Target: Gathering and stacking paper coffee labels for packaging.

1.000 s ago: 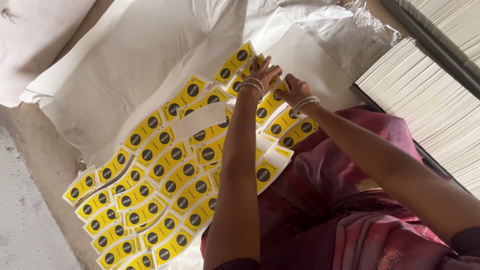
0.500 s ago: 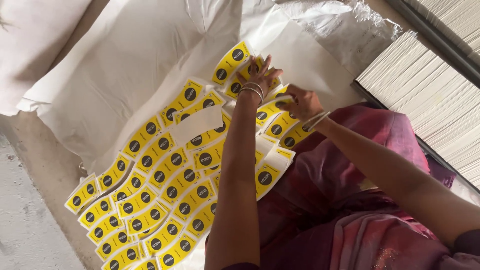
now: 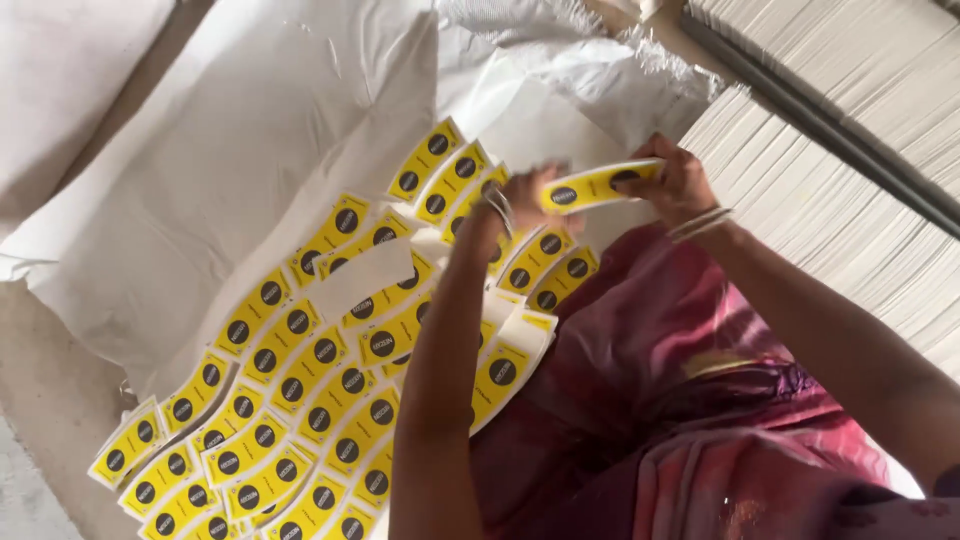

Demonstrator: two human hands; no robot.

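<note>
Between my two hands, just above the spread, is a curved yellow paper strip [image 3: 598, 186] with dark round marks. My left hand [image 3: 527, 197] pinches its left end and my right hand [image 3: 678, 183] grips its right end. Both wrists wear thin bangles. Below and to the left, many matching yellow strips [image 3: 300, 370] lie fanned in overlapping rows on a white woven sack [image 3: 230, 170]. One strip [image 3: 362, 278] lies with its white back up. My left forearm hides part of the rows.
Tall stacks of white flat sheets [image 3: 830, 170] stand at the right, with a dark bar [image 3: 800, 110] running across them. My magenta clothing [image 3: 680, 400] fills the lower right. Bare grey floor [image 3: 40, 400] shows at the lower left.
My hands rested on the strips at the top of the spread. They have now lifted one yellow strip, and my right hand has moved right and away with its end.
</note>
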